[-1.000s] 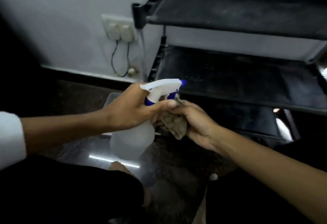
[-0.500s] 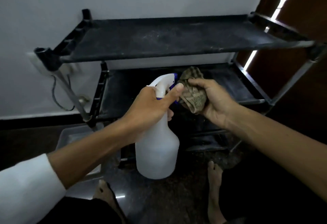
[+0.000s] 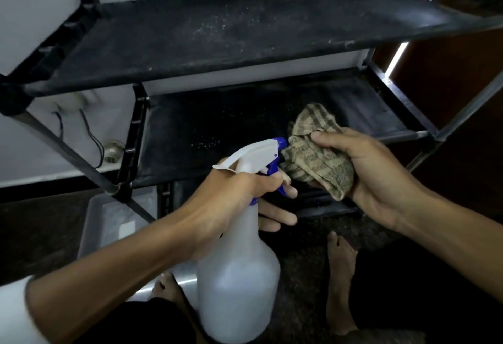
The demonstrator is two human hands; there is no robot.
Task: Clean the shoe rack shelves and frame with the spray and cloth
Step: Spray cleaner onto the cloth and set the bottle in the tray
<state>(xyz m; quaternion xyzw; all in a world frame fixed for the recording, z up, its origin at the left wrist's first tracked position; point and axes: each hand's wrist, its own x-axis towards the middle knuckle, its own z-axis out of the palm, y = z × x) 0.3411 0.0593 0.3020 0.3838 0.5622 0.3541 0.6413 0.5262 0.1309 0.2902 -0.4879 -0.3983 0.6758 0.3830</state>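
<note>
A black shoe rack [image 3: 217, 30] with dusty fabric shelves stands against the white wall; its top shelf and middle shelf [image 3: 217, 123] show pale specks. My left hand [image 3: 231, 196] grips the neck of a white spray bottle [image 3: 236, 284], a finger curled on its blue trigger. The blue nozzle [image 3: 280, 142] points straight at a bunched beige patterned cloth [image 3: 318, 156]. My right hand [image 3: 375, 177] holds that cloth, thumb on top, just in front of the middle shelf.
A translucent plastic tray [image 3: 109, 221] lies on the dark floor at the rack's lower left. A wall socket with cables [image 3: 81, 126] sits behind the left post. My bare feet [image 3: 340, 275] rest on the floor below. A brown door [image 3: 449, 71] stands at the right.
The view has swung right and closer, from the rack's left end to its front. Both hands stay together, and the nozzle now nearly touches the cloth.
</note>
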